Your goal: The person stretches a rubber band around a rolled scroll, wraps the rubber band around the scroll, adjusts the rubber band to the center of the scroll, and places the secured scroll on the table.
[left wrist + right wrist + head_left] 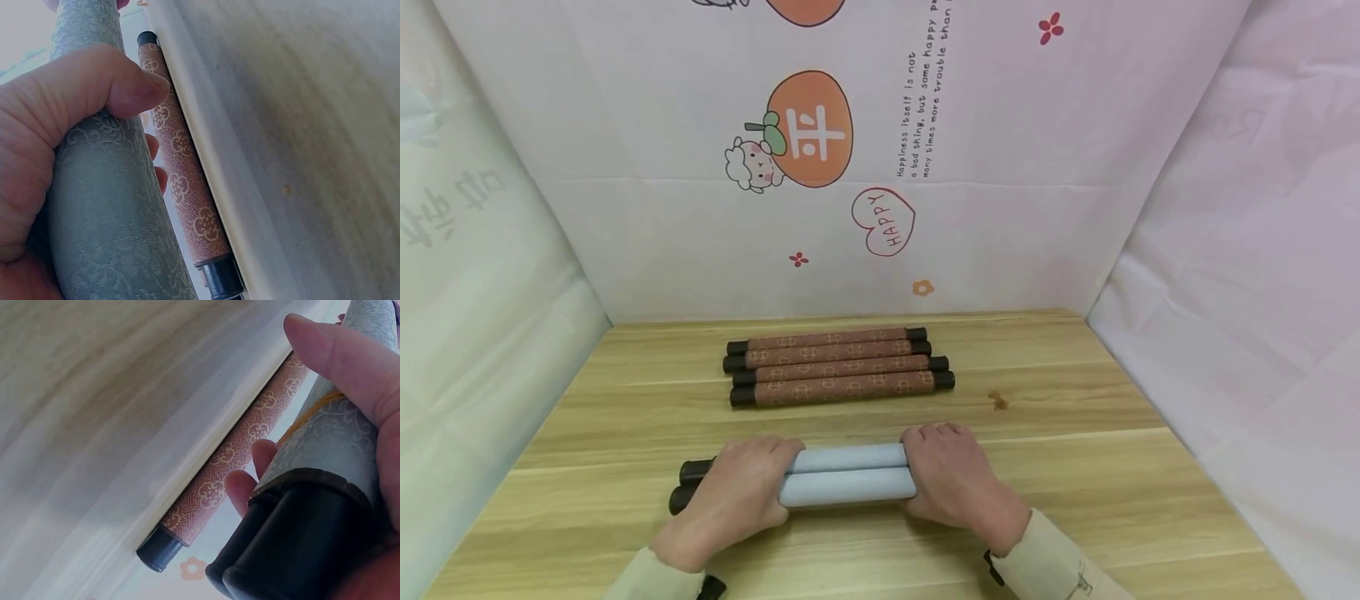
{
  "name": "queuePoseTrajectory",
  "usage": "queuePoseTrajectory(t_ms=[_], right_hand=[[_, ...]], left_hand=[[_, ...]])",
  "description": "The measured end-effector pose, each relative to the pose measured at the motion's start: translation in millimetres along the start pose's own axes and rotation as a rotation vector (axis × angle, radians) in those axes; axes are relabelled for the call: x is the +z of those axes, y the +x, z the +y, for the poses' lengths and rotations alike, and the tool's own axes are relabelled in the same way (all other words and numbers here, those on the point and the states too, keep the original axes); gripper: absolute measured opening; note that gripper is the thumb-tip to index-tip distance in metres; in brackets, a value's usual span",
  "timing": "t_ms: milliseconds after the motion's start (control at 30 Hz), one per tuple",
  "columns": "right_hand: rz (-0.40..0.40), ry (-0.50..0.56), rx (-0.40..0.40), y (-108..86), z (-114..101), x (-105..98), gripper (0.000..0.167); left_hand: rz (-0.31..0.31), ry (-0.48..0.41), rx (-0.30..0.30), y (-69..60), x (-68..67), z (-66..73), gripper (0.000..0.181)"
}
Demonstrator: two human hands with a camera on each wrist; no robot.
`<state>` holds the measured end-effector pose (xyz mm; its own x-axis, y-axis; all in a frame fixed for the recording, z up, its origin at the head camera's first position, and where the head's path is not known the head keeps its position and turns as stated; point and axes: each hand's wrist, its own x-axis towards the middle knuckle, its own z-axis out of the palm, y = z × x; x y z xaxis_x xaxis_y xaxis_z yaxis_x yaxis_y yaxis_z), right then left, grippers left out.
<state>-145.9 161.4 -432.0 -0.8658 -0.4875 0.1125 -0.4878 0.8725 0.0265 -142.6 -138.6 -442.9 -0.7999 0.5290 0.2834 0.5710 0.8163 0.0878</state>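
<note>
Two pale blue-grey patterned rolls (850, 486) with black ends lie side by side near the table's front. My left hand (741, 496) grips them toward their left end, thumb across the near roll (112, 206) in the left wrist view. Around their right part curls my right hand (958, 483). The right wrist view shows an orange band (312, 414) round the rolls and two black end knobs (294, 537) beside that hand. Whether the rolls touch the table is hard to tell.
Several brown patterned rolls (842, 387) with black ends lie side by side behind the hands on the wooden table (1075, 467). A small orange-brown piece (998, 400) is to their right. White printed cloth (1000, 233) stands at the back and both sides.
</note>
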Motion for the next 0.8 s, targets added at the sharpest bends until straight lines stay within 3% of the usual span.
queuePoseTrajectory(t_ms=[800], right_hand=[[0.025, -0.022, -0.021, 5.8, -17.3, 0.2, 0.068]], left_hand=[[-0.003, -0.009, 0.001, 3.3, -0.4, 9.3, 0.048]])
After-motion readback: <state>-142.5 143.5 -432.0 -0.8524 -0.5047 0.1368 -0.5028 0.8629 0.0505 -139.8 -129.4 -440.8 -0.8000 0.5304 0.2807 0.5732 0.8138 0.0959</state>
